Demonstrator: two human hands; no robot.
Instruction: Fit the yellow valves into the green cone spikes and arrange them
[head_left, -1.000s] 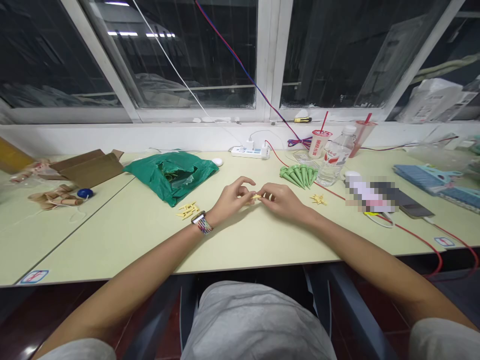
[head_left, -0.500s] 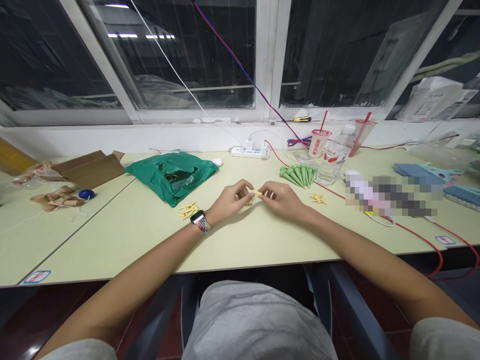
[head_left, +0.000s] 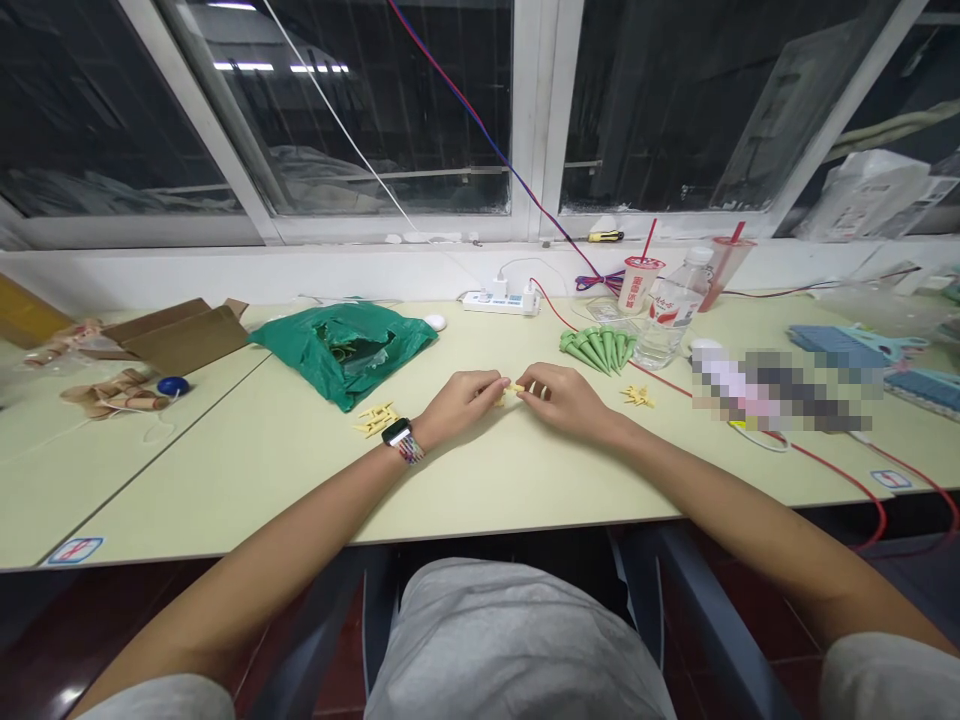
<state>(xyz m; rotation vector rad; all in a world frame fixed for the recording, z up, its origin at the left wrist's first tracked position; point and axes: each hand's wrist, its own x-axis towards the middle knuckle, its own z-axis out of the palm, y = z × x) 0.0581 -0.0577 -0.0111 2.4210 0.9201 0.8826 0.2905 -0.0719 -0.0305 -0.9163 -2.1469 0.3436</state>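
Observation:
Over the middle of the table, my left hand (head_left: 466,405) and my right hand (head_left: 559,395) meet fingertip to fingertip. Between them is a small pale-yellow plastic piece (head_left: 514,389); my fingers cover most of it, so its exact kind cannot be told. Both hands are closed in a pinch on it. Beside my left wrist lies a little pile of similar yellow pieces (head_left: 376,419), long and pointed. Another small cluster of spiky yellow pieces (head_left: 637,396) rests to the right of my right hand.
Green cone-shaped spikes (head_left: 598,349) fan out beyond my right hand, near a water bottle (head_left: 664,325) and a drink cup (head_left: 638,286). A torn green bag (head_left: 341,350) lies left. A power strip (head_left: 501,303) sits at the back. A red cable (head_left: 667,386) crosses the right side.
The fingers of my left hand have closed in, with the index finger now down against the thumb at the yellow piece. My right hand has barely moved.

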